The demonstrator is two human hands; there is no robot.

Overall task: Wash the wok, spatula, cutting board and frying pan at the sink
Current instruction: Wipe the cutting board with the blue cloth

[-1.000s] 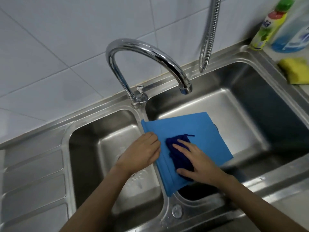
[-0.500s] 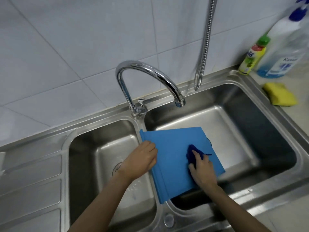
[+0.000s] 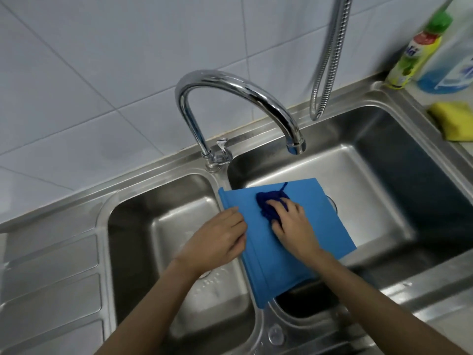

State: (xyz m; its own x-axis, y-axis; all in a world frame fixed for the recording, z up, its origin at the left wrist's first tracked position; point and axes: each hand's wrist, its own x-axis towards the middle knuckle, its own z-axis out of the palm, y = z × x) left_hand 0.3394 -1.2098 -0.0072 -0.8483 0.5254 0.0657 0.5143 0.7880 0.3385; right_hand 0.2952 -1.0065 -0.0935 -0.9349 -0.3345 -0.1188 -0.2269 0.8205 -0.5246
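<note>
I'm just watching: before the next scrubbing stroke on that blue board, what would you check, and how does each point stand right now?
1. Cutting board steadied: ok, the left hand grips its left edge.
2. Board supported: ok, it leans on the divider between the sink's two basins, over the right one.
3. Cloth on the board: ok, the right hand holds it against the upper face.
4. Faucet running for rinsing: not ok, no stream shows at the spout.
5. Board's underside clean: cannot tell, it is hidden.
6. Soap within reach: ok, the dish soap bottle stands at the sink's far right corner.
</note>
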